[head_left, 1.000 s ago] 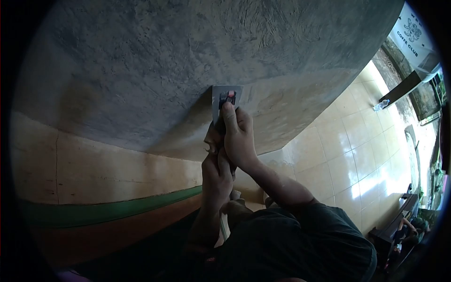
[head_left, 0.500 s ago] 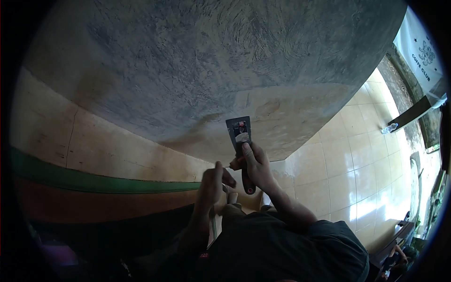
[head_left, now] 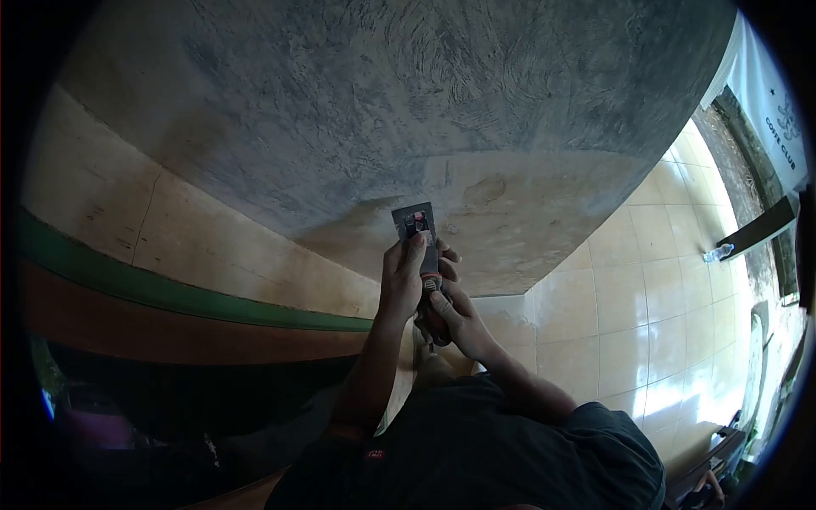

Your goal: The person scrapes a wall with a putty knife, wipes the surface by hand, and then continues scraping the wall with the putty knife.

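A putty knife with a wide grey blade is held up before the wall, blade away from my body. My right hand is closed round its dark handle. My left hand grips the blade's lower part, its thumb on the front face and fingertips showing past the right side. A label with pink and white marks shows on the blade. Behind it stands a wall with a rough grey, swirled coating above and a smoother beige patch lower down.
To the left runs a beige wall with a crack and green and brown bands below. Shiny tiled floor extends right, with a plastic bottle beside a dark post. A printed white banner hangs beyond.
My left hand has come up from beside the handle and taken hold of the blade. The putty knife and right hand have shifted slightly left, the right hand now lower on the handle.
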`<state>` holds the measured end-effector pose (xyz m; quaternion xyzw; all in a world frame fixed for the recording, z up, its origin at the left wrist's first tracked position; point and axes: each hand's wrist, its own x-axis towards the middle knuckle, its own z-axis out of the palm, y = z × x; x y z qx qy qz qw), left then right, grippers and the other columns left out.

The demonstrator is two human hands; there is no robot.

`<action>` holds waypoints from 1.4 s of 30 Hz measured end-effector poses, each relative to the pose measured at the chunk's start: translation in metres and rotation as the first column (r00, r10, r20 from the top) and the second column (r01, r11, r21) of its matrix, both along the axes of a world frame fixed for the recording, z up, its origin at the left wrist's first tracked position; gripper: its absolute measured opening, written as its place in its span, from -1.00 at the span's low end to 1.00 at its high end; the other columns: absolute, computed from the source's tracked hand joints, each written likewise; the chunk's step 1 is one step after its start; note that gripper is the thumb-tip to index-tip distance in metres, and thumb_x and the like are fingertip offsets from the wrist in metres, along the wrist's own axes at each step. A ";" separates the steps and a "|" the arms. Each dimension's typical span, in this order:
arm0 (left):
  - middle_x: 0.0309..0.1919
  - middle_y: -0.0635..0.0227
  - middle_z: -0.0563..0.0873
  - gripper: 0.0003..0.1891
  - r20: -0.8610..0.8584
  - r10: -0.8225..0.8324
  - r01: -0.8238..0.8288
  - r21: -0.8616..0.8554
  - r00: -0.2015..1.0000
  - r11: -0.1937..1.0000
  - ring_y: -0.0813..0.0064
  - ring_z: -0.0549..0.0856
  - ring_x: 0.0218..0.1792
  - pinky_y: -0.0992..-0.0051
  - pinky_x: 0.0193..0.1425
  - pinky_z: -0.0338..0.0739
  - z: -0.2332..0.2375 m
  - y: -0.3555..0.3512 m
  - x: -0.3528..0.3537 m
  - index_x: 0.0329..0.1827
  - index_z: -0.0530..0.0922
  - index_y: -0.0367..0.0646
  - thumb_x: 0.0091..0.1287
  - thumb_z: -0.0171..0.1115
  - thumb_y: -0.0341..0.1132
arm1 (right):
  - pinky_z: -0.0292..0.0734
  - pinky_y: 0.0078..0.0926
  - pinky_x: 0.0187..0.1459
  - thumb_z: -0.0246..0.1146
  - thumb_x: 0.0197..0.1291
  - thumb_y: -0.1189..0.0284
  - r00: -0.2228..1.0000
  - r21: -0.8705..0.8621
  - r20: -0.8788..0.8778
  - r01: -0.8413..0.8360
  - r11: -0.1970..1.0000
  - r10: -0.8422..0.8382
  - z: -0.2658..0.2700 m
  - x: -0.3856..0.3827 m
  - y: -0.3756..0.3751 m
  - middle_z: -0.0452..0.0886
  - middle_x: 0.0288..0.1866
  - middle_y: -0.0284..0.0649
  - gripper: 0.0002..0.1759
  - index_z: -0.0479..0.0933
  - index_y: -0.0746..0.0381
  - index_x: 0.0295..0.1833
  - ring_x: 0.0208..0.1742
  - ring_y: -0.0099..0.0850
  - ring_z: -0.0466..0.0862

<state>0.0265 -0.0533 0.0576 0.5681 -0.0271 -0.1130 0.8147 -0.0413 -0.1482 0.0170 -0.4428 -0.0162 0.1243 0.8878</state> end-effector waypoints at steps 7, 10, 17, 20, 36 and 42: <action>-0.59 0.25 0.54 -0.70 0.095 0.069 -0.063 -0.064 0.993 0.996 0.47 0.56 -0.64 0.43 -0.40 0.59 -0.013 -0.020 0.013 -0.14 0.34 -0.23 0.48 -0.08 -0.12 | 0.23 -0.67 -0.59 0.05 0.39 0.38 0.973 -0.229 0.110 0.224 0.947 -0.204 -0.017 0.023 -0.001 0.44 -0.57 -0.39 -0.76 0.46 0.34 -0.04 -0.60 -0.71 0.36; -0.58 0.27 0.53 -0.80 0.167 0.229 -0.232 -0.002 0.959 0.973 0.52 0.54 -0.64 0.47 -0.43 0.58 -0.014 -0.030 0.015 -0.13 0.30 -0.18 0.48 -0.05 -0.21 | 0.31 -0.57 -0.55 0.06 0.35 0.42 0.944 -0.343 0.187 0.320 0.883 -0.270 -0.019 0.032 0.001 0.49 -0.59 -0.34 -0.77 0.48 0.40 -0.10 -0.59 -0.63 0.43; -0.65 0.49 0.32 -0.84 0.153 0.185 -0.178 -0.058 0.971 0.982 0.71 0.32 -0.72 0.61 -0.67 0.31 -0.015 -0.027 0.029 -0.21 0.25 -0.18 0.47 -0.03 -0.30 | 0.39 -0.42 -0.51 0.02 0.35 0.42 0.926 -0.484 0.260 0.372 0.792 -0.276 -0.037 0.043 0.006 0.52 -0.62 -0.09 -0.74 0.44 0.43 -0.24 -0.57 -0.47 0.54; -0.64 0.52 0.29 -0.82 0.125 0.164 -0.166 0.005 0.978 0.986 0.72 0.30 -0.71 0.63 -0.69 0.29 -0.016 -0.025 0.028 -0.29 0.24 -0.12 0.47 -0.03 -0.29 | 0.42 -0.38 -0.50 0.00 0.35 0.41 0.939 -0.498 0.205 0.344 0.796 -0.277 -0.040 0.037 0.010 0.54 -0.62 -0.06 -0.73 0.43 0.44 -0.24 -0.56 -0.38 0.60; -0.65 0.51 0.30 -0.81 0.126 0.152 -0.160 0.053 0.980 0.986 0.73 0.29 -0.74 0.63 -0.71 0.28 0.000 -0.027 0.027 -0.31 0.24 -0.14 0.46 -0.02 -0.30 | 0.44 -0.51 -0.51 -0.09 0.41 0.38 0.957 -0.498 0.193 0.287 0.818 -0.218 -0.027 0.040 0.008 0.53 -0.56 -0.16 -0.72 0.40 0.40 -0.17 -0.56 -0.47 0.56; -0.63 0.50 0.32 -0.82 0.118 0.178 -0.187 0.065 0.977 0.980 0.75 0.31 -0.72 0.64 -0.71 0.25 0.002 -0.025 0.026 -0.29 0.27 -0.17 0.46 -0.01 -0.32 | 0.38 -0.65 -0.59 -0.12 0.43 0.39 0.951 -0.437 0.215 0.298 0.849 -0.223 -0.017 0.040 0.012 0.48 -0.58 -0.28 -0.74 0.37 0.37 -0.18 -0.62 -0.63 0.48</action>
